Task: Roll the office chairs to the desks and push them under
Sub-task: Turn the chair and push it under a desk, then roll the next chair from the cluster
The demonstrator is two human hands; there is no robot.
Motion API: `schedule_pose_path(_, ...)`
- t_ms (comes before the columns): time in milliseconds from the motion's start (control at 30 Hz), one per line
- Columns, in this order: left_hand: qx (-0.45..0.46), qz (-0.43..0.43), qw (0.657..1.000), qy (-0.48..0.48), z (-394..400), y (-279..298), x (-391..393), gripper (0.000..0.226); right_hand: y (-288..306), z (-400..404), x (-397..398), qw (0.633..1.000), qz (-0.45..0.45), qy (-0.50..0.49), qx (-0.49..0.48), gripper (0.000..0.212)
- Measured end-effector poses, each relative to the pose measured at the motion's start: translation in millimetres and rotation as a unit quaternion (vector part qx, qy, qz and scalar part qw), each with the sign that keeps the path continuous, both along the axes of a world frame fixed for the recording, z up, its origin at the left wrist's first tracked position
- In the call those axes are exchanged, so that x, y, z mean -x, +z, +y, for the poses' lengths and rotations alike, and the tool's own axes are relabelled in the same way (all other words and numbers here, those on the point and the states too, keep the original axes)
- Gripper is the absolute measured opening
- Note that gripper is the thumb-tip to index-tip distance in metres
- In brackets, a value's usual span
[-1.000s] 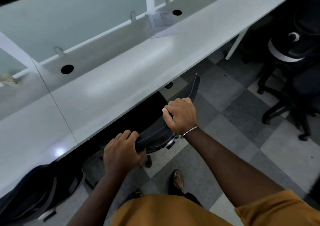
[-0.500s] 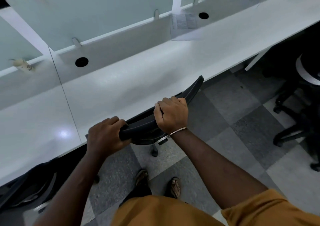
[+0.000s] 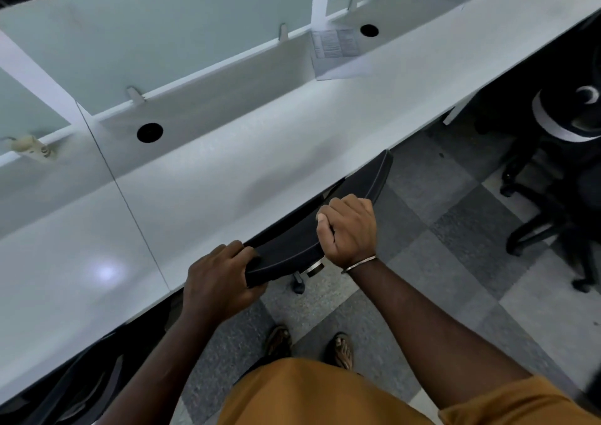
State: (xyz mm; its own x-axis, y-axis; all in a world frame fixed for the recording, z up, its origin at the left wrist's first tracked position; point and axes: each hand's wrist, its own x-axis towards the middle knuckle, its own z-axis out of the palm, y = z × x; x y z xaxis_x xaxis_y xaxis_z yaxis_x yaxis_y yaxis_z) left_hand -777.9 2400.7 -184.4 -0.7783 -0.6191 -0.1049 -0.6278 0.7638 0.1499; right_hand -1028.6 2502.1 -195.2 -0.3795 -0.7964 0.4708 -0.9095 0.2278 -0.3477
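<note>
This is an open-plan office. A long white tabletop [image 3: 260,164] runs past frosted glass partitions [image 3: 162,34] that split it into workstations, each with a round cable hole [image 3: 150,132], and a printed sheet [image 3: 335,44] is stuck to one divider. Black swivel office chairs [image 3: 559,151] on castors stand on grey checkered carpet tiles [image 3: 455,229].

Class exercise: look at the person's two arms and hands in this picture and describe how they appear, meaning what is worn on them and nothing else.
Both forearms are bare. The right hand has a thin silver-coloured metal bangle at the wrist. The left hand shows no ring, watch or band. A mustard-orange short sleeve covers the right upper arm, matching the shirt. No gloves on either hand.
</note>
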Motion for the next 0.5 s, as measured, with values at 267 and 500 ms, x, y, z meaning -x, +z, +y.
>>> schedule_pose_path(267,-0.033,0.023,0.999,-0.022,4.1,-1.3,-8.2,0.073,-13.7,19.4,-21.8,0.987,-0.138,-0.084,0.009,0.037)
schedule_pose_path(500,-0.08,0.084,0.993,-0.033,19.1,4.3,0.5,0.058,-8.6,62.2,-43.3,0.977,-0.212,-0.032,0.008,0.045)
